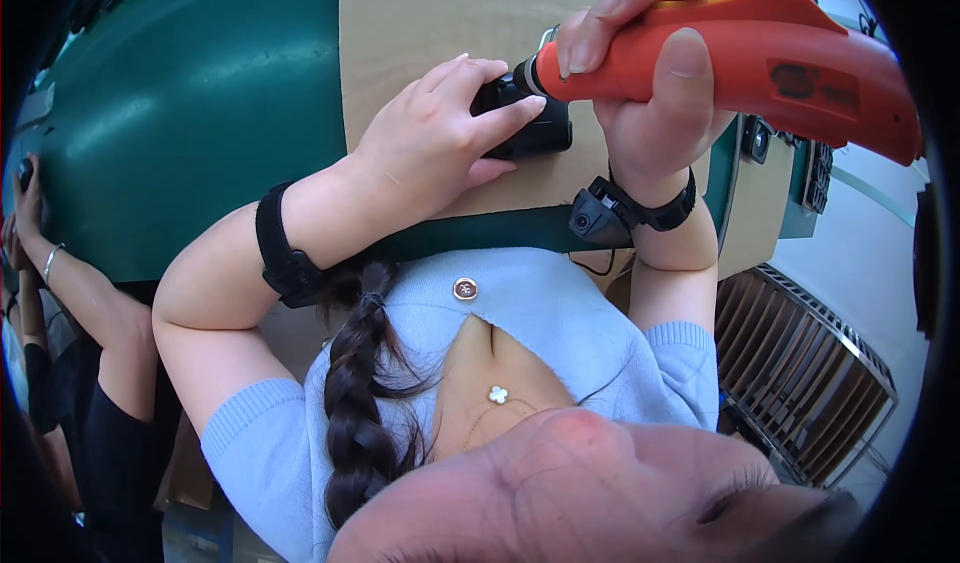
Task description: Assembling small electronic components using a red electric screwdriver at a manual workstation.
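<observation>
My right hand [650, 93] is wrapped around an orange electric screwdriver [760, 53], which lies nearly level with its metal tip pointing left. The tip meets a small black part [535, 133] that rests on a sheet of brown cardboard [440, 13]. My left hand [440, 133] lies over the black part, with fingers on top and thumb at its near side, holding it steady. Most of the part is hidden under these fingers. Both wrists wear black bands, and the right band [610, 213] carries a small camera.
The cardboard lies on a green table surface [200, 93]. More small black parts [755, 138] sit at the right on another cardboard piece. Another person's arm with a bracelet [50, 258] reaches in at the far left. A metal grille [800, 363] stands low on the right.
</observation>
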Demonstrator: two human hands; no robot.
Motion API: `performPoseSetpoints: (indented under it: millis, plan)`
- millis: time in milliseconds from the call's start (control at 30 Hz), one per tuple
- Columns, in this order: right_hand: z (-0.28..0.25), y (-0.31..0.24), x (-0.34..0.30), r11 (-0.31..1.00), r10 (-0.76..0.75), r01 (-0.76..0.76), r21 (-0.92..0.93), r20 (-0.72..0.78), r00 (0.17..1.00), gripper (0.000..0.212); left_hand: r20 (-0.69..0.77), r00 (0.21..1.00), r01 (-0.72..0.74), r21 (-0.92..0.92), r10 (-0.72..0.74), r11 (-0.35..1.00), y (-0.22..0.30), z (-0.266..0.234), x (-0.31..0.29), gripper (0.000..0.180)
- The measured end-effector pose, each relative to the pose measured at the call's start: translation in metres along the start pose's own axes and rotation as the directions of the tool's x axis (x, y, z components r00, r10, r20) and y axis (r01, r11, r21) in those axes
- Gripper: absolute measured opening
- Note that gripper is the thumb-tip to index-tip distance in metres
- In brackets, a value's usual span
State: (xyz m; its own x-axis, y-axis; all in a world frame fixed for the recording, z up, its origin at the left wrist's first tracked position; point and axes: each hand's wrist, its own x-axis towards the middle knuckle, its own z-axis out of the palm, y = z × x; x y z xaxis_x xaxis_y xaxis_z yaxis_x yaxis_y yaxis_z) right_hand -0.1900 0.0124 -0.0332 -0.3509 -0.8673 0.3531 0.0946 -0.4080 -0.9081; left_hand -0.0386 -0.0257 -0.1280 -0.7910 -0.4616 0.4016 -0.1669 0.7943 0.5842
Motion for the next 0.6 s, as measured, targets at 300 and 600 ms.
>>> performPoseSetpoints:
  millis: [300,600]
  plan:
    - [-0.014,0.010,-0.003,0.999,0.027,-0.023,-0.029,0.144,0.989,0.041,-0.064,0.998,-0.013,-0.015,0.012,1.000,-0.001,0.008,-0.001,0.060]
    - [-0.033,0.005,0.004,0.982,-0.181,0.191,-0.007,0.276,0.944,0.040,-0.054,0.998,-0.009,-0.010,0.008,1.000,-0.001,0.009,0.003,0.059]
